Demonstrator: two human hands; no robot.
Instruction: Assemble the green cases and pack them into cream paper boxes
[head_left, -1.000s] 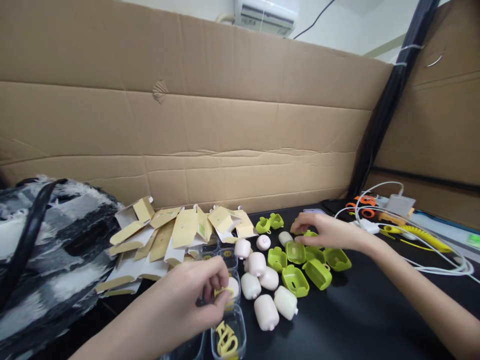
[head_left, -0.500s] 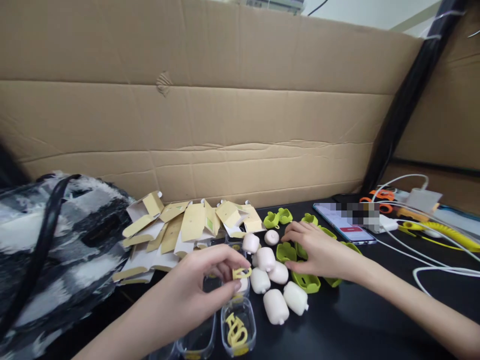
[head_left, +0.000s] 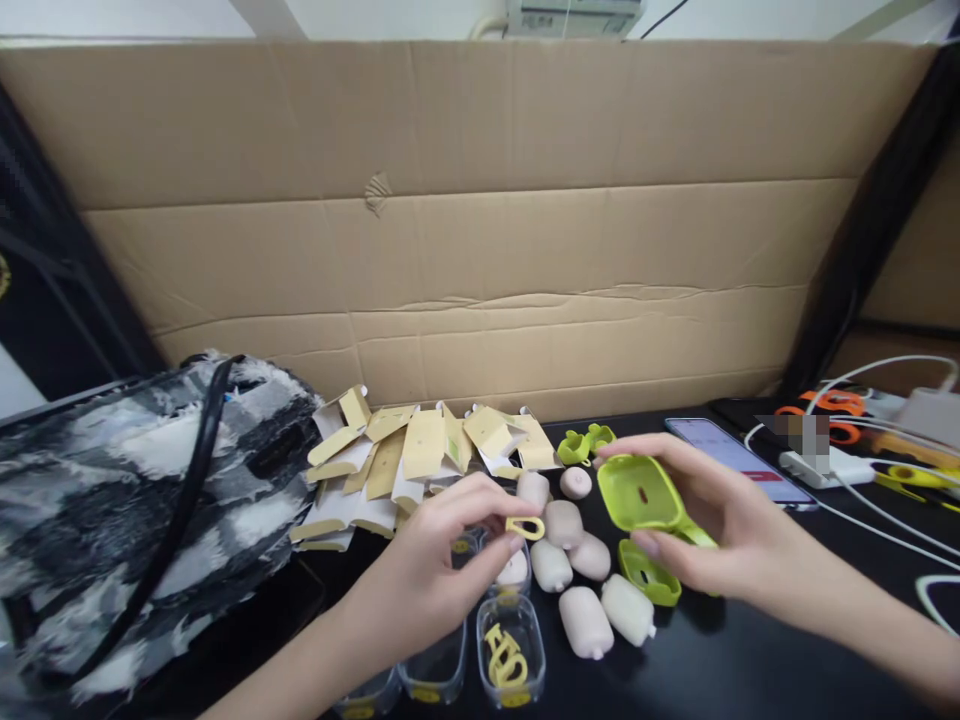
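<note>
Between thumb and fingers, my left hand pinches a small yellow clip with a loop at its end. My right hand grips a green hinged case, raised above the table with its hollow inside facing me. Another green case lies just below it. Several pale pink rounded pieces with small nubs lie between my hands. Under my left hand stands a clear plastic box, and more yellow clips lie in it.
Flattened yellow cartons are piled at the back left, beside a grey-and-white fluffy bag. A phone, white cables and orange-handled scissors lie to the right. A cardboard wall closes off the back.
My right hand has picked up a green case from the group and lifted it toward me. My left hand still holds the yellow clip. The view has tilted up and shifted left.
</note>
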